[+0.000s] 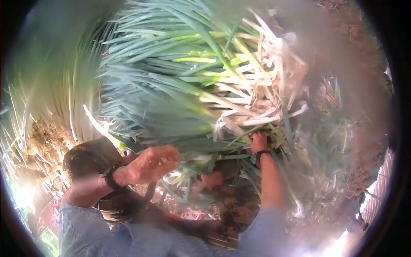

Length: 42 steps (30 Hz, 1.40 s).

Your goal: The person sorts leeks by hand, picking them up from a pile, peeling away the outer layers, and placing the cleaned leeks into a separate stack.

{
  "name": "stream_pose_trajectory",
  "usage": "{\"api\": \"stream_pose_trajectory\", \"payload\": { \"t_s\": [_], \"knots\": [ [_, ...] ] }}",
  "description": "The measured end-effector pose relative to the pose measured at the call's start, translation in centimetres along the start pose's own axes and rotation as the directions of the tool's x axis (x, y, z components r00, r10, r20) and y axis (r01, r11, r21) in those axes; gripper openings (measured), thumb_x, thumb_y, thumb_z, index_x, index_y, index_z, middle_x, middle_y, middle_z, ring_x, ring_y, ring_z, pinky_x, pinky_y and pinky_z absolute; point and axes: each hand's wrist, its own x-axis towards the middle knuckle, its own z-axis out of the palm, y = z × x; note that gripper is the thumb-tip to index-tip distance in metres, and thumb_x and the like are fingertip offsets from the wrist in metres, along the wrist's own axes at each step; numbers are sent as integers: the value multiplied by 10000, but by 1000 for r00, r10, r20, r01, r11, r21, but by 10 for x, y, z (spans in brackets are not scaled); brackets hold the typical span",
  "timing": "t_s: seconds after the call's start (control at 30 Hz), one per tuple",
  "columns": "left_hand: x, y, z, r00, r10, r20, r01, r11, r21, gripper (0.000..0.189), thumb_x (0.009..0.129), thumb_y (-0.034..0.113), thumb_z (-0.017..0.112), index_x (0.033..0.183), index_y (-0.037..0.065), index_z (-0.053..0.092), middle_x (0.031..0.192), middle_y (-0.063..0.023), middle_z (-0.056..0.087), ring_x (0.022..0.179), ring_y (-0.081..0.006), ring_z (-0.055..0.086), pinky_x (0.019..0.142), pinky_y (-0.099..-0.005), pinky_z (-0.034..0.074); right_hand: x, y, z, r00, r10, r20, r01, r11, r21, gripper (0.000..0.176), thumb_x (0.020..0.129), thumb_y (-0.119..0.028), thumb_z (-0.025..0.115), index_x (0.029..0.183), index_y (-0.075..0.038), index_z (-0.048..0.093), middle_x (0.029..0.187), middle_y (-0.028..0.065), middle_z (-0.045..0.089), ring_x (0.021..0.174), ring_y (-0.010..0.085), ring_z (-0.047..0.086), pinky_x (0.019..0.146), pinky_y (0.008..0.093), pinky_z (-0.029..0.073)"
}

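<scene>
A large heap of green onions [171,77] lies in front of me, green leaves to the left and pale stalk ends to the right. My right hand [259,142], with a dark band at the wrist, is closed at the heap's lower right edge on green onion stalks; leaves partly cover its fingers. Nearer my body on the left, my left hand [147,166] is raised in front of the heap. Its fingers are extended and slightly bent, and I see nothing held in them. A dark band [112,180] circles that wrist too.
More green onions with brown roots [49,143] stand at the left. Loose leaves and dry scraps [329,137] litter the ground at the right, beside bare brown soil [364,171]. My patterned trouser leg [92,160] is close below the heap. Blurry smears cover parts of the view.
</scene>
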Motion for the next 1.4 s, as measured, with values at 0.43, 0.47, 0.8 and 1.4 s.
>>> {"api": "stream_pose_trajectory", "payload": {
  "t_s": [0.43, 0.47, 0.8, 1.4],
  "knots": [
    [-13, -13, 28, 967, 223, 120, -243, 952, 188, 197, 949, 134, 590, 1081, -9, 618, 892, -87, 684, 799, -184, 670, 680, -298, 519, -134, -63, -60, 806, -442, 394, 468, 883, 34, 370, 655, -368, 769, 889, -89, 706, 945, 157, 658, 924, 398, 628, 807, 494, 498],
    [-13, -16, 32, 970, 206, 131, -232, 943, 240, 190, 942, 123, 591, 1074, -11, 618, 897, -101, 686, 801, -210, 678, 672, -308, 527, -141, -63, -64, 839, -433, 331, 428, 899, 92, 361, 656, -345, 775, 887, -80, 692, 938, 162, 649, 926, 401, 623, 806, 498, 498],
    [-123, 51, 104, 417, 867, 274, -897, 344, 279, 276, 808, 86, 678, 1077, 40, 632, 1066, -92, 655, 859, -284, 655, 696, -403, 556, -138, -56, -197, 731, 444, -518, 169, 618, 768, 484, 916, -376, 672, 1075, 82, 672, 981, 183, 706, 885, 261, 634, 819, 395, 472],
    [-75, 106, 45, 407, 710, -574, -866, 500, 4, 523, 956, 391, 656, 1241, -29, 533, 1118, -142, 640, 1101, -226, 592, 940, -386, 480, -194, -315, -325, 739, 163, -654, 564, 382, 732, 317, 902, -232, 730, 1079, 23, 665, 893, 38, 646, 791, 123, 569, 690, 300, 463]
  ]
}}
